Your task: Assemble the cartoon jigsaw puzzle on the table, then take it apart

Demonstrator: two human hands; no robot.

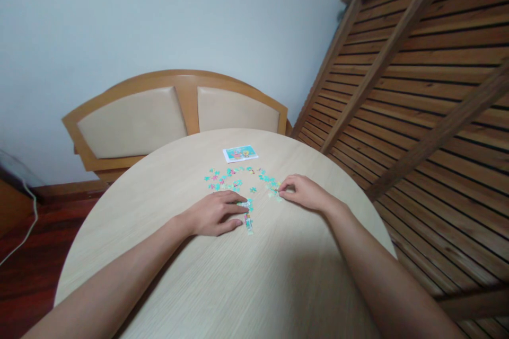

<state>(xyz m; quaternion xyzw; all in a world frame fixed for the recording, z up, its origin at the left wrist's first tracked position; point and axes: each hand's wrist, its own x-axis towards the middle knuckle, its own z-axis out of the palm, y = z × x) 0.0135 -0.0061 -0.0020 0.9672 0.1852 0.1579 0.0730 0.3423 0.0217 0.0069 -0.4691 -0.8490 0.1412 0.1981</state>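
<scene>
Several small teal and pink jigsaw pieces [233, 179] lie scattered on a round light-wood table [222, 275]. My left hand [212, 213] rests flat on the table, fingers stretched out, its fingertips touching a short joined strip of pieces [247, 217]. My right hand [304, 192] lies to the right, with thumb and forefinger pinched on a pale piece [275, 190] at the edge of the scatter. A small printed picture card [240, 153] lies beyond the pieces.
A wooden bench back with two beige cushioned panels [175, 114] stands behind the table against a pale wall. A slatted wooden frame [417, 90] leans at the right. A white cable [27, 222] runs over the dark red floor at the left.
</scene>
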